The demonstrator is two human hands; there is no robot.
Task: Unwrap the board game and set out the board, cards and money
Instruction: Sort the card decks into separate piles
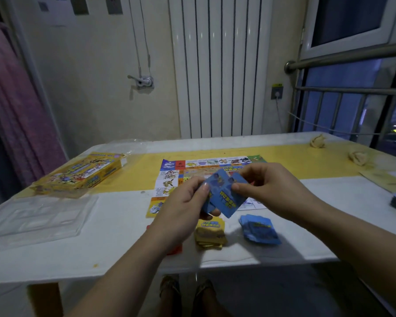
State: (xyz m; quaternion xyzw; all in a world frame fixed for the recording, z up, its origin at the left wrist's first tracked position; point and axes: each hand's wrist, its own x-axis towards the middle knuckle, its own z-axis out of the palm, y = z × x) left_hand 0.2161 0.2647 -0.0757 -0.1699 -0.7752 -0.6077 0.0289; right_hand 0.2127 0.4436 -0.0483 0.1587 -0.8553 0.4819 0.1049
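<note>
Table [114, 239]; left hand [181, 202] (right [272, 191] too) pinches cards [225, 199].

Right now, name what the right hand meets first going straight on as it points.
Pointing leftward, the right hand already pinches the blue cards; beyond them, probably the left hand, though depth is unclear.

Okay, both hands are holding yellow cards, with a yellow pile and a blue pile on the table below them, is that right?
Not quite. The head view shows the left hand and right hand holding blue cards, not yellow ones. The yellow pile and blue pile do lie on the table below them.
</note>
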